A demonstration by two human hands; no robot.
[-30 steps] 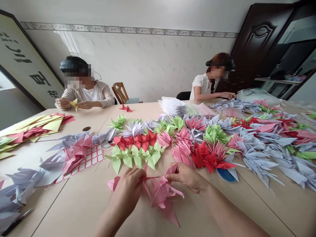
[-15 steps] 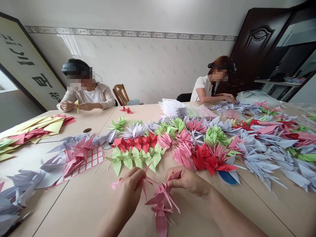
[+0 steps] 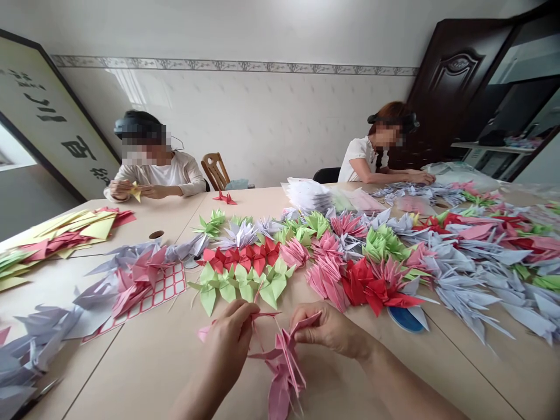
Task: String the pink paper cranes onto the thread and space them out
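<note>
A bunch of pink origami paper cranes [image 3: 282,364] hangs low in front of me, folded and bunched together over the table. My left hand [image 3: 227,341] pinches the top of the bunch, where a thin strand or paper tip shows. My right hand [image 3: 328,332] grips a pink wing at the bunch's right side. Just beyond my hands lies a row of light green paper cranes [image 3: 238,284], with red paper cranes [image 3: 242,255] behind it. A cluster of red and pink cranes [image 3: 363,283] lies ahead of my right hand.
Crowded rows of coloured cranes cover the beige table [image 3: 131,373]. A red-gridded sticker sheet [image 3: 157,289] and a blue disc [image 3: 405,319] lie among them. A white paper stack [image 3: 306,194] stands farther back. One seated person [image 3: 151,175] holds yellow paper; another [image 3: 367,157] works at the far right.
The pink cranes have drawn from a wider spread into a tighter hanging bunch. My hands have come closer together, and the whole view has shifted slightly as my head moved.
</note>
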